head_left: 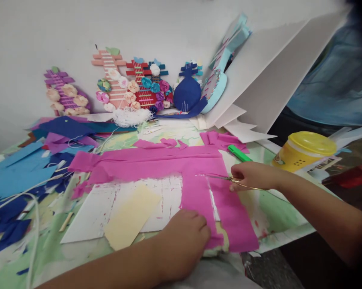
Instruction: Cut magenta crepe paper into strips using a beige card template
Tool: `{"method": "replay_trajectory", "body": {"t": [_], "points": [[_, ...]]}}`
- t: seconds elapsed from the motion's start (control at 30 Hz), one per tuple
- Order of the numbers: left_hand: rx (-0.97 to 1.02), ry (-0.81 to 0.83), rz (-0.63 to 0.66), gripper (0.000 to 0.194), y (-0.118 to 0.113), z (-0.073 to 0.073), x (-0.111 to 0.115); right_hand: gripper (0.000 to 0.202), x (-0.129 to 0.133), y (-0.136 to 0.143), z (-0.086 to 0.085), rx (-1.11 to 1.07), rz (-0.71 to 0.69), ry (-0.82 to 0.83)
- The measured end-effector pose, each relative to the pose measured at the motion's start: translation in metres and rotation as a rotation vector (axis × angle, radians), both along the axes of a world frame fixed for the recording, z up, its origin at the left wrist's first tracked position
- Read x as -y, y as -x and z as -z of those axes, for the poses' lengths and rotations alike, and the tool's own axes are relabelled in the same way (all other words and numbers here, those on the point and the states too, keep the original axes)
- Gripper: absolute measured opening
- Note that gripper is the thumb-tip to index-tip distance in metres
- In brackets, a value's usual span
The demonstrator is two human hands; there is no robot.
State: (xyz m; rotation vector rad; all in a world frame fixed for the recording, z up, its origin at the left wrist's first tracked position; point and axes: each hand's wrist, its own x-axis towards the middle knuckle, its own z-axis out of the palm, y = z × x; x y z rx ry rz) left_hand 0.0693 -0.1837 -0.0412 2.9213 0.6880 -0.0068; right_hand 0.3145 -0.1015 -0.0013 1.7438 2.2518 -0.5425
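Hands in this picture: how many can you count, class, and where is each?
2: the left hand rests on the pink sheet; the right hand, beside the green tool, holds scissors.

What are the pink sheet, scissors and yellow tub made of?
Pink sheet: matte, probably crepe paper or thin fabric, judging by its creases and ragged edges.
Scissors: likely metal, with thin silvery blades and gold-toned handles.
Tub: most likely smooth plastic, its lid softly shiny.

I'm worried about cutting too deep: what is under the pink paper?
A white board extends from under the pink paper, and something white shows through the slit. Beneath the unbroken parts everything is covered, so how far the board reaches can't be seen.
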Motion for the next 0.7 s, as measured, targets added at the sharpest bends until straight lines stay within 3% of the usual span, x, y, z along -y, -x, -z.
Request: {"method": "replay_trajectory", "body": {"t": [0.13,0.27,0.4,0.53,0.7], "points": [[0.013,0.023,-0.034,0.020,-0.005,-0.017,-0.005,0.049,-0.012,-0.009,-0.008,-0.084,-0.015,0.360],[0.089,0.032,-0.176,0.031,-0.014,-0.026,-0.019,0.051,-0.026,-0.016,-0.001,-0.119,0.000,0.444],[0.158,-0.046,-0.263,0.038,-0.023,-0.008,-0.040,0.052,-0.032,-0.017,0.005,-0.104,0.041,0.502],[0.122,-0.041,-0.267,0.053,-0.025,0.015,-0.051,0.052,-0.034,-0.010,0.002,-0.165,0.041,0.569],[0.108,0.009,-0.267,0.059,-0.023,0.025,-0.050,0.054,-0.040,-0.003,0.002,-0.199,0.022,0.625]]}}
